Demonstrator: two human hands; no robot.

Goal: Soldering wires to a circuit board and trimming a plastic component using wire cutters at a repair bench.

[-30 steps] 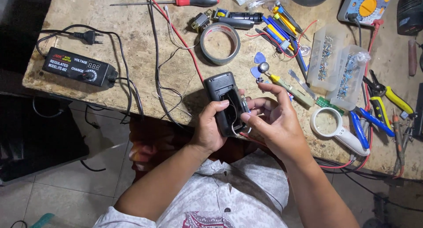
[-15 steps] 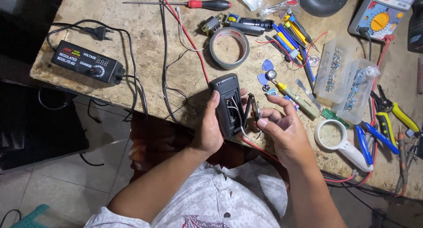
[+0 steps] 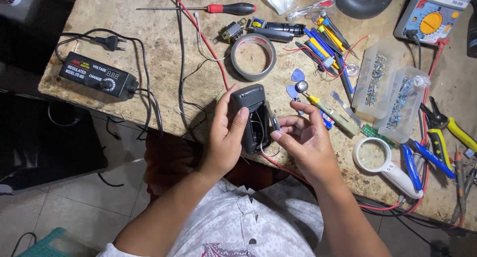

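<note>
Left hand [image 3: 226,137] gripped the black device [image 3: 252,117] over the bench [image 3: 149,48] edge, opened side up, thumb bracing it. Right hand [image 3: 305,140] pinched a small part [image 3: 275,124] beside it, wires slack, near tape roll [image 3: 253,57].

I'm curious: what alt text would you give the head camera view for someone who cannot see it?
Seen from above, a person's left hand grips a small black device with its inside exposed, while the right hand pinches a small part beside it. Around them a worn workbench holds a tape roll, a red-handled screwdriver and a white magnifier.
</note>
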